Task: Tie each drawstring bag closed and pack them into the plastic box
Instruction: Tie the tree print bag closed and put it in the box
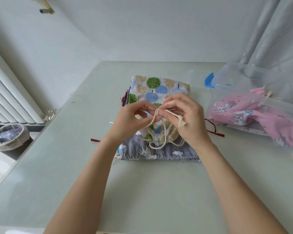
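Head view: both hands over the middle of the bench (61, 166), working a cream cord (161, 132). Left hand (130, 120) pinches one strand between thumb and fingers; other fingers curled. Right hand (184, 119) pinches the cord where the strands cross, fingertip to fingertip with the left. A knotted, frayed cord end hangs over the right palm side, just below the thumb. Two loops run down from the pinch to the gathered neck of the tree bag (159, 88), directly under the hands. Neck looks cinched; whether a knot is formed at the pinch, can't tell.

Tree bag lies flat, body reaching away past the fingertips, on top of a stack. Under it, toward the wrists, a grey bag (159, 154) with white animals and clouds, its hem sticking out nearest the person. More bag edges show left of the left hand, too little visible to identify. Red cord (213, 130) ends lie on the bench either side of the stack.

Right of the right hand: clear box (240, 119), holding a pink bag (254, 115). Beyond the box, clear lid (235, 76) with blue clip (210, 81).
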Motion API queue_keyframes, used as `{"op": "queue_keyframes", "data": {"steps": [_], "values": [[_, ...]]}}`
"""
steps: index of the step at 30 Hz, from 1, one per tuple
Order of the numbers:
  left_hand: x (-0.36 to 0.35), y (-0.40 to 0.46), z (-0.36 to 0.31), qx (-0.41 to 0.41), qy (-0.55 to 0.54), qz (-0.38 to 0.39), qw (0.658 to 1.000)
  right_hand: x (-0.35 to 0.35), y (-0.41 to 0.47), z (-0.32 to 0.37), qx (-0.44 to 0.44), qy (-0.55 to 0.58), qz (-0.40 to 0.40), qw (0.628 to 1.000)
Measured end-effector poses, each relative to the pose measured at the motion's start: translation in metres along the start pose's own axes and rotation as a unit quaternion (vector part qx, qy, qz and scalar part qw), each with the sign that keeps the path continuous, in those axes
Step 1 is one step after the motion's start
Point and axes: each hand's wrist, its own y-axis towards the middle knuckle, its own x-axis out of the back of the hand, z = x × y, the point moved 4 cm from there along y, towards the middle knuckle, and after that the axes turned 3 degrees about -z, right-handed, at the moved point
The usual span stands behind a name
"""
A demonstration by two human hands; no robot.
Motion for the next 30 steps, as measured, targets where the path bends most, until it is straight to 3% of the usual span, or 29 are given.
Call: {"op": "queue_keyframes", "data": {"steps": [5, 12, 18, 19, 21, 24, 27, 30], "values": [[-0.001, -0.001, -0.002, -0.034, 0.012, -0.024, 0.999, 0.001, 0.0, 0.001, -0.001, 0.016, -0.014, 1.0], [0.003, -0.002, 0.001, -0.018, -0.016, -0.022, 0.999, 0.004, 0.0, -0.001, 0.018, 0.006, -0.016, 1.0], [0.037, 0.001, 0.013, -0.033, 0.113, -0.093, 0.989, 0.023, -0.001, -0.006, -0.014, -0.029, -0.028, 0.999], [0.038, 0.001, 0.015, -0.016, 0.069, -0.097, 0.993, 0.027, -0.001, -0.008, -0.05, -0.006, -0.032, 0.998], [0.036, 0.0, 0.015, 0.031, -0.137, -0.087, 0.986, 0.033, -0.003, -0.013, -0.12, 0.02, -0.026, 0.992], [0.028, -0.006, 0.01, 0.072, -0.379, -0.089, 0.918, 0.037, -0.01, -0.016, -0.152, -0.025, 0.007, 0.988], [0.032, -0.016, 0.005, 0.092, -0.439, -0.097, 0.888, 0.046, -0.019, -0.008, -0.14, -0.09, 0.024, 0.986], [0.039, -0.029, 0.01, 0.129, -0.368, -0.136, 0.911, 0.062, -0.029, -0.004, -0.141, -0.127, 0.014, 0.982]]}}
